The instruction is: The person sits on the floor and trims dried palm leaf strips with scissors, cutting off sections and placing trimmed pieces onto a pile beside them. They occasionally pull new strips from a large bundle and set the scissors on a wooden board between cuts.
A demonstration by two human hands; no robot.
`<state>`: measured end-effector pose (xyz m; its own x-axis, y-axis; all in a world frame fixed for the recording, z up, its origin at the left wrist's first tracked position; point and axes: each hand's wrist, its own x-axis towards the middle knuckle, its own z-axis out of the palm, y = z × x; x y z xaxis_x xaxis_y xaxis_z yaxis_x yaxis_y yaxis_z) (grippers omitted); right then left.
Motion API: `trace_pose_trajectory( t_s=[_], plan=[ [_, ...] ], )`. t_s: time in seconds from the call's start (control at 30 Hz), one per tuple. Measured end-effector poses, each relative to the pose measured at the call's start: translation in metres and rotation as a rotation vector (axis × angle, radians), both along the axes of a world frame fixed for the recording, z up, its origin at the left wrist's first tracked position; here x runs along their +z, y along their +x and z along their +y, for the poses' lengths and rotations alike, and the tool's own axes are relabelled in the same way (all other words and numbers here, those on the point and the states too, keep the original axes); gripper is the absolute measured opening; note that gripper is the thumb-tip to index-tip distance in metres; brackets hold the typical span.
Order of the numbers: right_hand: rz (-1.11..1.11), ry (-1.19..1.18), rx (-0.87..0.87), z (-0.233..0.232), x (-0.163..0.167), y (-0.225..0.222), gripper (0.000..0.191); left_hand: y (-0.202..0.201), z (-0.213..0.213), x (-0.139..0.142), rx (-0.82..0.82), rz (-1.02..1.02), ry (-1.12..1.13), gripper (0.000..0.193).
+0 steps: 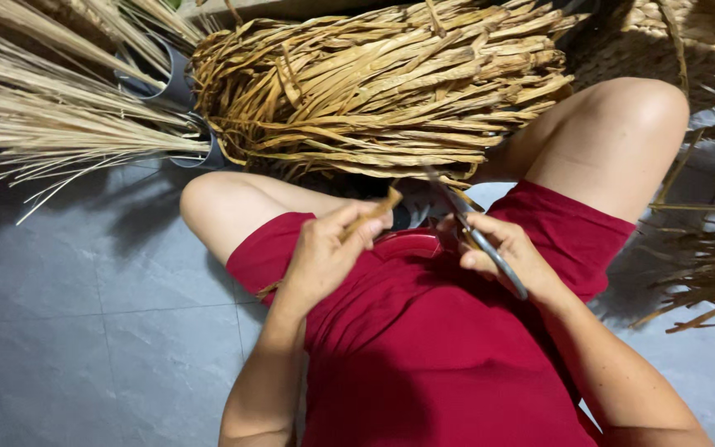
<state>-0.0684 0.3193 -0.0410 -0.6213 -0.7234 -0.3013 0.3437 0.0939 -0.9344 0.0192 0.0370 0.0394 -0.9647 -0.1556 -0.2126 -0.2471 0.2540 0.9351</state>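
Just below the big bundle of dried tan fibre strips (pixel 374 91), the left hand (pixel 324 257) pinches a light, brittle-looking flat straw strip (pixel 371 213) near its end, while the right hand (pixel 502 252) grips grey metal scissors (pixel 477 236).

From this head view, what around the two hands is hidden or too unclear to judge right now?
- Scissors: blades blurred; open or closed unclear.
- Dried strip in left hand: lower end hidden by the fingers.
- Red round object on the lap: mostly covered by both hands.
- Right hand: finger grip on the handles hidden.
- Woven basket: cut off by the top edge.
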Motion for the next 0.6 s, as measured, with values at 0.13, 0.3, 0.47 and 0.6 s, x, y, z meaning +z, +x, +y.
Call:
trace_pose_trajectory(
  t_s=[0.13,0.3,0.47,0.6],
  plan=[
    [0.019,-0.154,-0.22,-0.005,-0.008,-0.002,0.06,-0.037,-0.001,-0.025,0.103,0.145,-0.148,0.017],
    [-0.101,-0.342,-0.478,-0.022,-0.024,-0.009,0.057,-0.105,0.021,-0.076,0.085,0.304,-0.31,0.013],
    [-0.038,-0.316,-0.531,-0.021,-0.035,-0.01,0.055,-0.156,0.052,-0.128,0.081,0.419,-0.418,0.013],
    [-0.082,-0.326,-0.571,-0.021,-0.04,-0.008,0.056,-0.176,0.068,-0.155,0.07,0.366,-0.547,0.028]
  ],
)
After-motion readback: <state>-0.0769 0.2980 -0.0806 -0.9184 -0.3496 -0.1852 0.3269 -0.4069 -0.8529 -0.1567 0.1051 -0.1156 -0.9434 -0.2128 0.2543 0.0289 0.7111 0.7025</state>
